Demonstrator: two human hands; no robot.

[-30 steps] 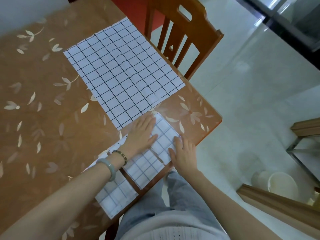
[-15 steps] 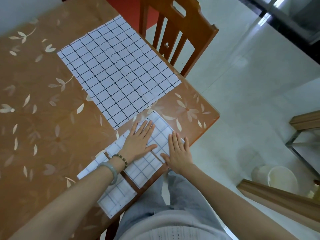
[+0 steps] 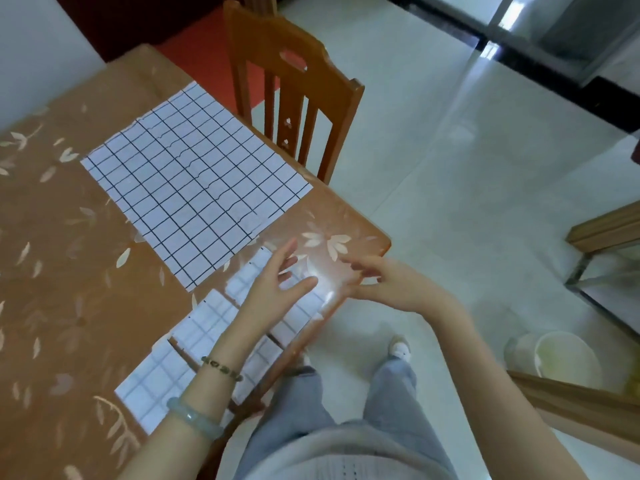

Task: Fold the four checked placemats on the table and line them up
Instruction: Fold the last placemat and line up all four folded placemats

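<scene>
Glossy brown tabletop (image 3: 69,271) printed with pale leaves. An unfolded placemat (image 3: 194,188), white cloth with a thin black grid, lies flat near the wooden slat-back chair (image 3: 298,98). Folded placemats (image 3: 207,327) form a narrow strip along the near edge. Left hand (image 3: 277,285), fingers spread and empty, hovers over the strip. Right hand (image 3: 381,282), open and empty, hangs past the table corner.

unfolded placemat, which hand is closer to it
Left. The left hand hovers just below the unfolded placemat; the right hand is farther off, near the table edge.
</scene>
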